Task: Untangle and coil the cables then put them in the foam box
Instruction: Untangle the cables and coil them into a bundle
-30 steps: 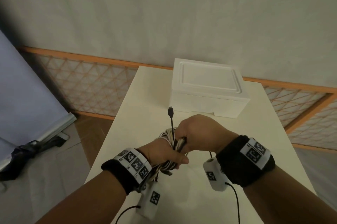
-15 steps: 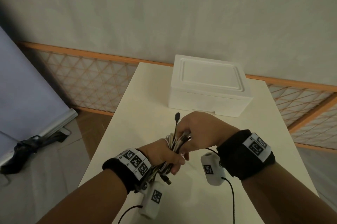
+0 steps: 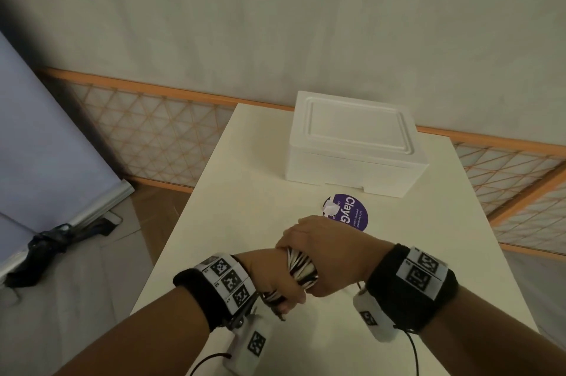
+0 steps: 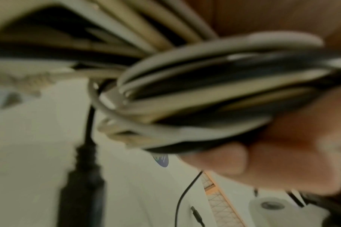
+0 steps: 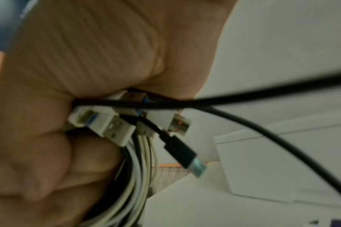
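Both hands hold one bundle of cables (image 3: 301,265) above the near half of the table (image 3: 245,191). The left hand (image 3: 272,277) has its fingers wrapped round the bundle's near end, thumb on top. The right hand (image 3: 327,256) is clenched over the far end, knuckles up, so the two hands sit touching, with a short stretch of white and black strands showing between them. The bundle's long axis runs from the person's near left up toward the far right, roughly pointing at the foam box (image 3: 352,145).

In the right wrist view, the plugs (image 5: 111,127) stick out of the fist: white flat plugs, one with a blue tongue, and a black plug with a metal tip (image 5: 185,155) pointing down and away toward the box. The coiled white and black strands hang below the fingers. One loose black cable (image 5: 263,95) trails off to the right.

In the left wrist view, blurred loops of pale and black cable lie across the curled fingers (image 4: 224,159), stacked side by side.

The foam box stands at the far end of the table, well apart from the hands, with its lid on. A round purple sticker (image 3: 352,211) lies on the table between the box and the right hand. Behind the table runs a lattice panel (image 3: 153,136) with an orange frame.
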{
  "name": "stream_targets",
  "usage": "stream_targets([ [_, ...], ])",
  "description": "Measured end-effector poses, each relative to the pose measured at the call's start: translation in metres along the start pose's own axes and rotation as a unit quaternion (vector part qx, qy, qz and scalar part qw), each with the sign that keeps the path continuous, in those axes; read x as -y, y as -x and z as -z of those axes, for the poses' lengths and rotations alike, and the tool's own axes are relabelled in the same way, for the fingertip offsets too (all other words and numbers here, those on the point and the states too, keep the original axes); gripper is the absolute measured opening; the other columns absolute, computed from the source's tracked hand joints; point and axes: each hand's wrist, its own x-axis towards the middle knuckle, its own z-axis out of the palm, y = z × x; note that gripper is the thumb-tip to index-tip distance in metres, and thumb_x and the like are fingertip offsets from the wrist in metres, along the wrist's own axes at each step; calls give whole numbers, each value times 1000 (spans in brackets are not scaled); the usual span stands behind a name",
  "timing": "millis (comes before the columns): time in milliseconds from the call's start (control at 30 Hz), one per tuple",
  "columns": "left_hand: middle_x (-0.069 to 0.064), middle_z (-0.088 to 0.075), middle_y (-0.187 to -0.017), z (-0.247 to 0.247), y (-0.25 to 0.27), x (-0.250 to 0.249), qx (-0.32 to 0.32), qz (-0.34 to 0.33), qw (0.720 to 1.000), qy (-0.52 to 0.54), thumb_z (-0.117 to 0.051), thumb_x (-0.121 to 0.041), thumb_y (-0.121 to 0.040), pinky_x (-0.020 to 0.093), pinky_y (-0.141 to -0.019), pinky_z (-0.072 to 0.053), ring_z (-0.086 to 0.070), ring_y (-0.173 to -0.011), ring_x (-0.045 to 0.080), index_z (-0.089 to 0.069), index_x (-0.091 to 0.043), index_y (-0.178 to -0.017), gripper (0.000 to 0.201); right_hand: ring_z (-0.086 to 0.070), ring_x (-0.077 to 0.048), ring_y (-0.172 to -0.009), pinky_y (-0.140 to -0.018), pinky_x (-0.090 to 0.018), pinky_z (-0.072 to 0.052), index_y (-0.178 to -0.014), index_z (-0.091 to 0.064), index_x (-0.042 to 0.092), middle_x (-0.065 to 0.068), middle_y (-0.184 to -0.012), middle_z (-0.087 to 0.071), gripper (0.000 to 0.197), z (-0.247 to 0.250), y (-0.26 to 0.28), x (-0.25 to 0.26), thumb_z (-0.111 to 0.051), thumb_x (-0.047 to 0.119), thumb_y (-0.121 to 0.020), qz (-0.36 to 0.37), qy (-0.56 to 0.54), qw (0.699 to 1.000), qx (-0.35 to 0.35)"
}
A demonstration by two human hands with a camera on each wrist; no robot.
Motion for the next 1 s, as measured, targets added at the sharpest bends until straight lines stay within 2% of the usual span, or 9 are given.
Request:
stream_targets([
  [167,-2,-60,-53,-1,6,-5,32,-46,998,30,-59,-3,-77,17,-52,-47,-56,-46,7,-61,-18,-54,28,-58,-11,-98,-91,-29,-46,-118,-56,24,7,-109,-63,61,4,-1,1,-79,45,-65,-21,-32,999,-23],
  [300,-3,-61,-56,-3,13,-11,74,-78,993,48,-63,-6,-73,16,-52,-47,-57,-48,6,-64,-22,-55,24,-55,-6,-95,-86,-26,-49,-110,-58,23,9,-104,-60,60,3,5,-1,-86,41,-60,-21,-160,986,-34],
  [367,-7,-61,-55,-4,17,-15,91,-88,991,42,-62,-16,-68,15,-52,-47,-57,-48,5,-65,-24,-55,15,-57,-7,-91,-80,-29,-52,-107,-55,24,10,-101,-60,61,1,8,-1,-88,36,-57,-34,-206,977,-39],
  [467,-8,-60,-52,-3,17,-18,98,-92,990,32,-60,-20,-64,14,-51,-46,-56,-46,4,-62,-23,-55,9,-59,-10,-85,-73,-35,-54,-103,-49,25,9,-97,-59,61,-6,8,-3,-88,31,-57,-51,-226,971,-52],
  [600,-5,-61,-54,1,13,-12,69,-81,994,13,-63,-25,-59,18,-52,-48,-59,-50,6,-57,-10,-61,16,-57,-14,-80,-71,-36,-52,-96,-53,21,6,-90,-59,52,-15,3,-8,-86,29,-57,-56,-203,975,-72],
  [667,-5,-61,-53,3,12,-10,45,-81,996,12,-64,-22,-61,23,-57,-50,-62,-55,9,-57,-9,-62,15,-57,-16,-74,-67,-38,-51,-88,-55,18,4,-83,-59,45,-20,3,-12,-86,27,-56,-59,-212,971,-92],
  [800,-7,-60,-51,-1,9,-7,-28,-84,996,12,-59,-9,-65,17,-58,-49,-64,-59,9,-57,-12,-57,9,-57,-17,-62,-59,-42,-50,-76,-56,14,1,-70,-60,34,-23,3,-20,-82,26,-57,-60,-210,970,-108],
  [900,-1,-62,-55,-3,7,-5,-37,-90,994,55,-58,-6,-72,23,-62,-51,-64,-60,17,-60,-13,-61,13,-61,-15,-66,-64,-41,-53,-82,-60,17,2,-75,-65,30,-19,4,-23,-81,23,-61,-85,-242,963,-79],
  [1000,5,-62,-55,2,7,-3,-57,-84,990,93,-58,-8,-72,28,-61,-50,-60,-53,19,-63,-17,-56,19,-63,-6,-84,-79,-28,-54,-108,-62,21,8,-95,-67,44,-15,9,-26,-79,19,-68,-90,-268,955,-90],
])
